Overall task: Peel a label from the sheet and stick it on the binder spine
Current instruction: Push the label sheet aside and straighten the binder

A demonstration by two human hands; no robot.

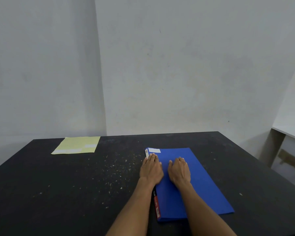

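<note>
A blue binder (203, 184) lies flat on the black table (58, 193), its spine (156, 206) along the left edge with a red and black strip near me. A white label (147, 153) sits at the far end of the spine, and another white label (154, 150) on the cover's far left corner. My left hand (151, 169) rests palm down over the spine edge, fingertips next to the spine label. My right hand (179, 170) lies flat on the cover. Neither hand holds anything. The yellow label sheet (77, 144) lies at the far left, with a few white labels on it.
White specks dot the table between the sheet and the binder. A pale wall stands just behind the table's far edge. A white shelf or table (289, 128) stands to the right, beyond the table's right edge.
</note>
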